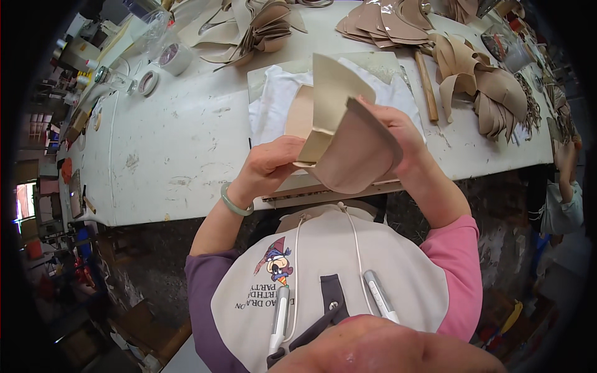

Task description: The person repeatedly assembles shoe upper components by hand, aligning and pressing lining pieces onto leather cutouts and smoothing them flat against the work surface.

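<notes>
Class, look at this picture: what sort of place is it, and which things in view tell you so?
Probably a shoe or leather-goods workshop. Both hands, left hand and right hand, hold a tan cut piece above a worn white workbench. Stacks of similar cut pieces and tape rolls lie around.

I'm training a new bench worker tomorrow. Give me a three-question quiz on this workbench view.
1. True or false: both the left hand and the right hand grip the folded beige leather piece.
2. What lies under the held piece? A) white cloth on a board B) a metal tray C) bare floor
3. Fill in: the wooden stick lies to the person's ____ of the cloth.

Key: 1 true; 2 A; 3 right
</notes>
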`<act>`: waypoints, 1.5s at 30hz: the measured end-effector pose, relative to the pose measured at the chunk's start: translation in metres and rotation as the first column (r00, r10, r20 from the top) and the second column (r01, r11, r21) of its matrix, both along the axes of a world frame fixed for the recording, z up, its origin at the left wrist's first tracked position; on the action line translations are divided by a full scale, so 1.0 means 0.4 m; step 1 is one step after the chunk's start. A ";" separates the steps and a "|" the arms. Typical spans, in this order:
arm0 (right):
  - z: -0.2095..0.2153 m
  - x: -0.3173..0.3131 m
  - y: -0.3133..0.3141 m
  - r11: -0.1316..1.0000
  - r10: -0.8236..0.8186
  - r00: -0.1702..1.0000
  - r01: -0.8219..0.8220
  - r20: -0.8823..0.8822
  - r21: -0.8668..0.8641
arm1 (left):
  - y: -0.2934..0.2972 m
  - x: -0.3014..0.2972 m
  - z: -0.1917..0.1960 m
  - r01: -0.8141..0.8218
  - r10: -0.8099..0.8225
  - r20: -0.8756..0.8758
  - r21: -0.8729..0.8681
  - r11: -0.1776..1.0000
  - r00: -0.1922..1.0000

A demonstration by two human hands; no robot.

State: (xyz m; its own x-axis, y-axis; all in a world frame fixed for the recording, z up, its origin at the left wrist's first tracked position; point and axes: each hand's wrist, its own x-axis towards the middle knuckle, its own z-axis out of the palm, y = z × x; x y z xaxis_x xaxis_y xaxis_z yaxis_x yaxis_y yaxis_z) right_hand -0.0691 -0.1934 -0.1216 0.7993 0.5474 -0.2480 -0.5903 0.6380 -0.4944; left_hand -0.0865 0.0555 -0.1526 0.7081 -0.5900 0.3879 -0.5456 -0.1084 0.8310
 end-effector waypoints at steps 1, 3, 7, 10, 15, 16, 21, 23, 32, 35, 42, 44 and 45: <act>-0.003 -0.007 0.001 0.993 0.033 0.999 -0.034 0.008 0.112 | 0.005 0.000 0.003 0.037 -0.037 0.008 -0.018 0.999 0.999; 0.001 -0.008 -0.006 0.991 0.004 1.000 -0.006 0.014 0.133 | 0.011 -0.003 0.006 0.076 -0.075 0.013 -0.035 0.997 0.997; 0.010 0.004 -0.003 0.972 0.016 0.995 0.007 0.094 -0.234 | 0.012 0.000 0.011 0.075 -0.071 0.051 -0.070 0.995 0.996; 0.004 0.012 0.004 0.966 0.101 0.990 -0.075 0.095 -0.247 | 0.021 -0.001 0.013 0.062 -0.054 0.098 -0.072 0.996 0.994; 0.024 0.007 0.031 0.986 0.098 0.981 -0.073 0.170 -0.147 | 0.031 -0.017 0.028 0.040 -0.032 0.069 -0.119 0.992 0.997; 0.029 0.012 0.035 0.989 0.098 0.979 -0.076 0.180 -0.123 | 0.034 -0.017 0.020 0.016 -0.012 0.025 -0.153 0.988 1.000; 0.010 0.015 0.023 0.991 0.060 0.975 -0.032 0.213 -0.132 | 0.031 -0.029 0.006 -0.091 0.073 -0.101 -0.185 0.979 0.992; 0.009 0.019 0.025 0.986 0.088 0.962 -0.048 0.260 -0.158 | 0.014 -0.035 0.007 -0.175 0.109 -0.264 -0.241 0.955 0.958; 0.012 -0.017 0.057 0.963 0.069 0.782 0.110 0.619 -0.245 | -0.011 -0.033 0.059 -0.142 -0.105 -0.420 -0.516 0.845 0.901; 0.032 -0.033 0.087 0.964 0.076 0.772 0.104 0.632 -0.243 | -0.014 -0.046 0.058 -0.180 -0.013 -0.331 -0.543 0.821 0.943; -0.005 -0.028 0.147 0.930 -0.032 0.625 0.305 0.780 -0.206 | -0.025 -0.057 0.058 -0.371 -0.080 -0.498 -0.734 0.569 0.864; 0.009 -0.031 0.155 0.917 -0.053 0.594 0.348 0.802 -0.197 | -0.010 -0.062 0.070 -0.376 -0.074 -0.498 -0.735 0.565 0.864; 0.028 -0.029 0.149 0.886 -0.019 0.469 0.416 0.883 -0.202 | 0.005 -0.063 0.077 -0.313 -0.092 -0.471 -0.706 0.635 0.877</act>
State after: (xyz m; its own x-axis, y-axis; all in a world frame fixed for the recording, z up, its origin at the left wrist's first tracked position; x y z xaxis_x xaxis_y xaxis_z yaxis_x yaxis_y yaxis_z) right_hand -0.0808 -0.1338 -0.1102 0.7961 0.3554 0.4898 0.3736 0.3479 -0.8599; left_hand -0.1116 0.0574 -0.1218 0.9470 -0.1426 0.2880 -0.1420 0.6185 0.7729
